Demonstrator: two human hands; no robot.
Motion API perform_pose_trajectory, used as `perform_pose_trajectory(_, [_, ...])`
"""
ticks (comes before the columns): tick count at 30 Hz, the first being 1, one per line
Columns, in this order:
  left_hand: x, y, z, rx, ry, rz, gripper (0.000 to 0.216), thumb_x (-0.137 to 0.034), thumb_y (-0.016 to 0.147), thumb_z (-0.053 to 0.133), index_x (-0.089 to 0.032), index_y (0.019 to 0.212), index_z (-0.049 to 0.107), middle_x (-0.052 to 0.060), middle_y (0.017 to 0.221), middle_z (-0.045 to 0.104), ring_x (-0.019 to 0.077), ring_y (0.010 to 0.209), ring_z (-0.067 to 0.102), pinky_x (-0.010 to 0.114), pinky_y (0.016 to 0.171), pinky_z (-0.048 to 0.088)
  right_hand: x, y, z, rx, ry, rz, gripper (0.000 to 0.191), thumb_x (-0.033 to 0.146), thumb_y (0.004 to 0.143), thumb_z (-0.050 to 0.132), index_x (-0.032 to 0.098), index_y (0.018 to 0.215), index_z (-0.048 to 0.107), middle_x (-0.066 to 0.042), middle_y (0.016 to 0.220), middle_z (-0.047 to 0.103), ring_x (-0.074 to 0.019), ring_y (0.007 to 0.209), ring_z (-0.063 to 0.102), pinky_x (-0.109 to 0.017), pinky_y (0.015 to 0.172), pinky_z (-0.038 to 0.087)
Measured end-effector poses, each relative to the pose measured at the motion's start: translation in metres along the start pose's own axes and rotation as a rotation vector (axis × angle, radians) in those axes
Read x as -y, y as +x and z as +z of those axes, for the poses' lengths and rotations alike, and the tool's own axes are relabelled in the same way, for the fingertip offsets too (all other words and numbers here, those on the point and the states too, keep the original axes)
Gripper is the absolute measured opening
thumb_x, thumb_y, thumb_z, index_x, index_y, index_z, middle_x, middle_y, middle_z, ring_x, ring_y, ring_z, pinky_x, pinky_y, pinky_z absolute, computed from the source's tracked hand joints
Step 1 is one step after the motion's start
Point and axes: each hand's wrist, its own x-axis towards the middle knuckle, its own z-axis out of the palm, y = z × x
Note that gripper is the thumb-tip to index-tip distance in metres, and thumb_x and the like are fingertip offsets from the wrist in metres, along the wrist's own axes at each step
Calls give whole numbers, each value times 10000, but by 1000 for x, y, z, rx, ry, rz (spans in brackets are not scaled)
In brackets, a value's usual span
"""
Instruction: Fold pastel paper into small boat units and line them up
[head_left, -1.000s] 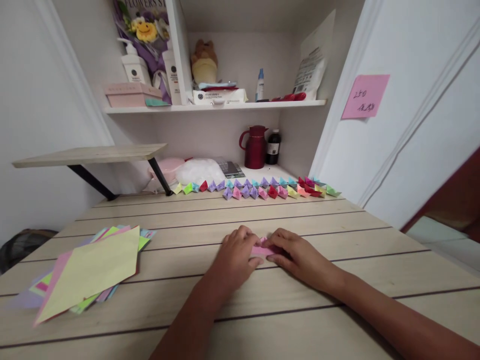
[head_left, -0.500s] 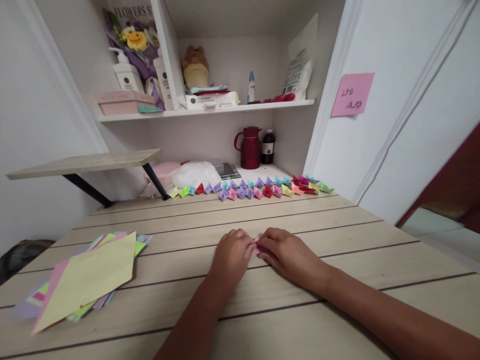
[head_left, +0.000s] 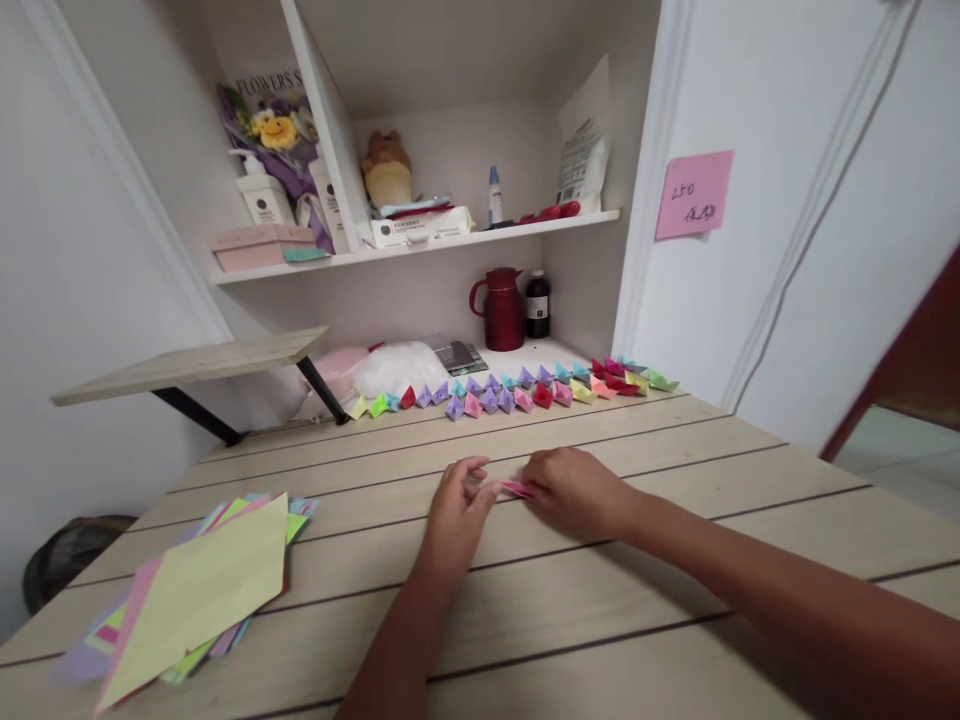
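Note:
A small folded piece of pink paper [head_left: 515, 489] lies between my two hands, low over the table. My left hand [head_left: 459, 505] has its thumb at the paper's left end, with the index finger raised and curved away; the other fingertips are partly hidden. On the other side, my right hand [head_left: 574, 490] is closed round the paper's right end, its fingers bent under and covering most of it. Beyond both hands stand rows of small folded paper shapes [head_left: 543, 396] in several colours. To the left lies a loose stack of coloured paper sheets [head_left: 202, 580], a pale yellow one on top.
Slatted wood covers the table [head_left: 600, 620]. A small raised wooden stand [head_left: 195, 365] on black legs is at the back left. Behind the paper rows are a dark red jug [head_left: 503, 312], a dark bottle [head_left: 538, 305] and a white plastic bag [head_left: 397, 370]. A loaded shelf [head_left: 420, 243] hangs above.
My left fingers have lifted and spread from the pink paper, while the thumb stays at its end. My right hand has curled in more tightly. The camera view has tilted and shifted.

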Motion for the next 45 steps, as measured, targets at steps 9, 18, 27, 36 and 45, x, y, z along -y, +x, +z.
perform_pose_trajectory(9, [-4, 5, -1, -29, -134, -100, 249, -303, 741, 659, -143, 932, 668, 63, 840, 666, 166, 781, 624, 280, 732, 499, 4, 13, 23, -29, 429, 65, 276, 292, 850, 478, 131, 789, 694, 0, 572, 627, -115, 495, 525, -213, 468, 386])
perform_pose_trajectory(18, [3, 4, 0, -65, -103, -83, 207, -284, 829, 525, -164, 922, 665, 60, 845, 676, 177, 767, 641, 298, 712, 514, 5, -5, 17, -16, 27, -95, 329, 360, 735, 708, 194, 1015, 660, -82, 1000, 626, -228, 905, 581, -306, 763, 462])
perform_pose_trajectory(27, [-1, -5, 0, -99, 16, -23, 213, -293, 865, 465, -188, 934, 638, 45, 867, 665, 163, 736, 635, 294, 719, 517, 8, 7, 35, -117, -84, -104, 193, 137, 869, 480, 142, 804, 662, -119, 855, 649, -231, 853, 574, -344, 789, 420])
perform_pose_trajectory(36, [-4, -4, 15, -85, 62, -44, 416, -211, 688, 683, -177, 1090, 583, 105, 1144, 563, 208, 983, 599, 337, 870, 484, 6, 7, 29, -180, 473, 130, 413, 429, 922, 417, 140, 689, 596, 2, 578, 575, -116, 533, 508, -224, 498, 387])
perform_pose_trajectory(45, [-9, -6, 17, -25, -533, -266, 378, -403, 638, 776, -114, 850, 654, 42, 671, 659, 99, 532, 561, 213, 534, 417, 10, 4, 24, -273, 1115, 293, 386, 517, 729, 674, 135, 699, 634, 19, 588, 553, -115, 554, 454, -254, 555, 341])
